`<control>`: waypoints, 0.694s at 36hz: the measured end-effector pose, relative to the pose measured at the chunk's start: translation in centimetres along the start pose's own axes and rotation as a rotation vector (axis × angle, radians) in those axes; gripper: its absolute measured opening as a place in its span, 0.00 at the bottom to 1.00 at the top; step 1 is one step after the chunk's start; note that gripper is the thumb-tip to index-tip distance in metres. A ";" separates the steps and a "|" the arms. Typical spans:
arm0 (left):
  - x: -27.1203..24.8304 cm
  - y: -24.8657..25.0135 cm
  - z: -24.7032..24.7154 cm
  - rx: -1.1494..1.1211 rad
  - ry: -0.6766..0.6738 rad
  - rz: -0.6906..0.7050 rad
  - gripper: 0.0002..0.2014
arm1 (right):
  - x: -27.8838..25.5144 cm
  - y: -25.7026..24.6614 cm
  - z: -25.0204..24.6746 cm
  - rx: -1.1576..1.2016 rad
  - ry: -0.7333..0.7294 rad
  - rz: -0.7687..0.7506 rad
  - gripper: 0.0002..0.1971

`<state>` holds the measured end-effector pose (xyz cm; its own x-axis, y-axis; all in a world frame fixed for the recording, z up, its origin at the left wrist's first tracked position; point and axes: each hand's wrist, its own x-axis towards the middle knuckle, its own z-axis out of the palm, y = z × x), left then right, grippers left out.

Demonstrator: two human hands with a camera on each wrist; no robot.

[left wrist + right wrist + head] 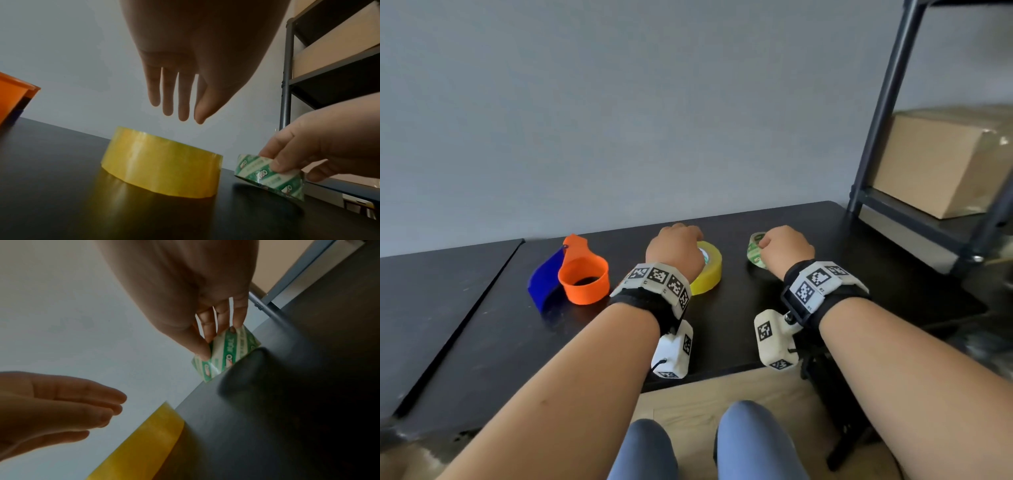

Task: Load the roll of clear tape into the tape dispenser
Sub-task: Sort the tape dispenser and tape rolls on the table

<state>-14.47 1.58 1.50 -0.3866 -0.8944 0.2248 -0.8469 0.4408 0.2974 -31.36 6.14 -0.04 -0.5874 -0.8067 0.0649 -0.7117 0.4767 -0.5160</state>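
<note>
— Pinching that green-printed tape roll (pixel 269 176) at three o'clock, the right hand (pixel 786 248)?
— Yes; left hand (pixel 674 248) spread above the yellow roll (pixel 707 270). Lift straight, then toward the orange dispenser (pixel 583 274) at nine.

Cardboard box (pixel 941 164) on metal shelf (pixel 914 219), rt of table (pixel 482 342)

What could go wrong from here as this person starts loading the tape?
The right hand pinches the green-printed roll only at its rim, tilted on the table; it might slip. The open left hand hovers over the yellow roll, apart from the orange dispenser, perhaps choosing wrongly.
</note>
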 end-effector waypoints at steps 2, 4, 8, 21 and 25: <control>0.1 0.1 0.2 0.019 -0.012 0.002 0.21 | 0.2 0.2 0.3 0.016 -0.020 0.007 0.17; 0.2 0.1 0.3 0.029 -0.013 0.002 0.22 | 0.3 0.2 0.7 0.021 -0.029 0.005 0.18; 0.2 -0.3 0.2 0.039 -0.016 -0.007 0.23 | 0.2 0.0 1.0 -0.013 -0.015 -0.036 0.18; -0.6 -4.0 -1.9 0.037 0.030 -0.091 0.21 | -2.5 -4.9 1.6 0.155 -0.041 -0.314 0.16; -1.4 -5.8 -2.5 0.042 0.013 -0.139 0.22 | -3.9 -6.0 2.9 0.136 -0.147 -0.342 0.16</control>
<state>-8.13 0.44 1.81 -0.2598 -0.9455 0.1964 -0.9066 0.3088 0.2876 -23.67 5.42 0.37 -0.2568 -0.9570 0.1353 -0.7935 0.1288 -0.5948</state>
